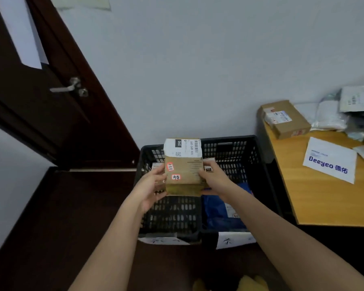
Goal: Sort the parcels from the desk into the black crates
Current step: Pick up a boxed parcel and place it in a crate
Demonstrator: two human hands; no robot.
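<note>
At the centre of the frame, both hands hold a brown cardboard parcel point(184, 166) above the black crates point(229, 156). The left hand point(153, 185) grasps its left edge, fingers curled around it; the right hand point(212, 177) clasps the right edge the same way. The parcel carries a white shipping label across its top and two small red-edged stickers on its face. It hangs over the left-hand crate compartment — the right one holds a blue bag point(223, 211). Paper tags point(235, 239) hang on the crates' near rims. At the right of the frame the wooden desk point(303, 196) bears another cardboard box point(285, 118), a white envelope point(330, 159) and a heap of grey mailers point(345, 114) — all well apart from the hands.
</note>
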